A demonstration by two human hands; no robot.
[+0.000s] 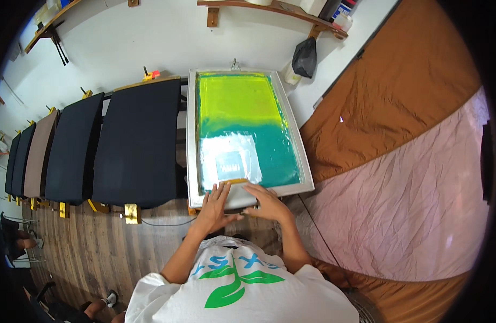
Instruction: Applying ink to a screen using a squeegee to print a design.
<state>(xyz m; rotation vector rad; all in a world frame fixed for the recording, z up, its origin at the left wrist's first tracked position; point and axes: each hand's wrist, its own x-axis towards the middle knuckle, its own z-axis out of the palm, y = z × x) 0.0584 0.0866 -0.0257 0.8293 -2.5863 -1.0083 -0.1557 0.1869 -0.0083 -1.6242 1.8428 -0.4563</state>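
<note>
A screen-printing frame with a pale rim lies in front of me. Its mesh is bright yellow-green at the far end and teal toward me. A clear, shiny sheet with a small grey lettered patch sits at the near left of the mesh. At the near rim, my left hand has its fingers stretched forward over the edge, thumb apart. To its right, my right hand reaches over the same edge with fingers extended. A short orange-brown strip shows between the fingertips. The undersides of both hands are hidden.
Several padded boards, mostly black and one brownish, line up leftward. Brown cloth and pinkish cloth cover the right side. Shelves and a black bag hang behind. A person's shoe shows lower left.
</note>
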